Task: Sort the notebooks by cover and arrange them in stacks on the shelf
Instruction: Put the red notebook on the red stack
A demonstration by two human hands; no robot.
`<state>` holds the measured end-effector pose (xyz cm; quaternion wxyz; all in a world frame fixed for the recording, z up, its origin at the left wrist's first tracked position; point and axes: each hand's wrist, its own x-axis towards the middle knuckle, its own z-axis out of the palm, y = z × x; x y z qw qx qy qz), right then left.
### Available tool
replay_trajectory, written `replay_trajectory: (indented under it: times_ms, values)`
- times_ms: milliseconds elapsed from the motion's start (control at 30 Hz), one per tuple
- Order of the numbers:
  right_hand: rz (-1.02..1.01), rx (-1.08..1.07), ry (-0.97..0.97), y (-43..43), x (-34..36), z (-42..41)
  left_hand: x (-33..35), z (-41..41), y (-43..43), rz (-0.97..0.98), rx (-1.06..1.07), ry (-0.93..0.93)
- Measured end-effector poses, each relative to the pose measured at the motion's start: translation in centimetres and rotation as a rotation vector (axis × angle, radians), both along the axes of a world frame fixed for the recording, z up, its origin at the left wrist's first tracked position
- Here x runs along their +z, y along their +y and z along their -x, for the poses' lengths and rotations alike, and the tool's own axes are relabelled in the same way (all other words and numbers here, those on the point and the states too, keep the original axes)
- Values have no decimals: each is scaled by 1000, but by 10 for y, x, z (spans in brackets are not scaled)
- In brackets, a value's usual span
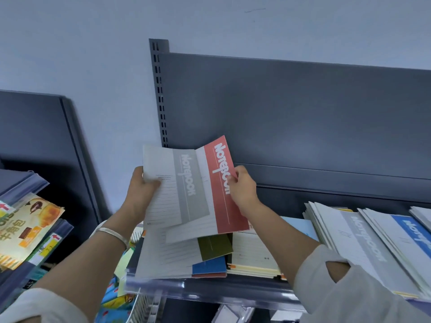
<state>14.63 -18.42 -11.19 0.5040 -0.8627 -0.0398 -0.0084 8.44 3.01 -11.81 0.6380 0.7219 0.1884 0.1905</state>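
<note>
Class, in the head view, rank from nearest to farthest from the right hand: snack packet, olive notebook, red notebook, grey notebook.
1. red notebook, in the right hand
2. grey notebook, left, in the left hand
3. olive notebook, below, on the shelf
4. snack packet, far left

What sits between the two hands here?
In the head view, two notebooks span the gap: a grey notebook gripped by the left hand and a red notebook pinched by the right hand.

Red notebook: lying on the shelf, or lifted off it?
Lifted: the right hand pinches the red notebook above the loose pile, beside the grey notebook the left hand grips.
</note>
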Motion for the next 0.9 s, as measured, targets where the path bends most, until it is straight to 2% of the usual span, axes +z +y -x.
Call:
replay_trajectory:
  times_ms: [233, 433, 567, 767, 900]
  values:
    - [-33, -219, -82, -93, 19, -2, 11, -15, -82, 1, -225, 33]
    - [-71, -379, -84, -210, 20, 15, 16, -19, -200, 94, -336, 13]
    - [-13, -433, -102, -302, 27, 35, 12, -18, -277, 84, -379, 23]
    - [145, -519, -90, -428, 25, 63, -7, -13, -371, -193, -314, 136]
    - [144, -572, -60, -475, 14, 73, -11, -7, -404, -443, -274, 222]
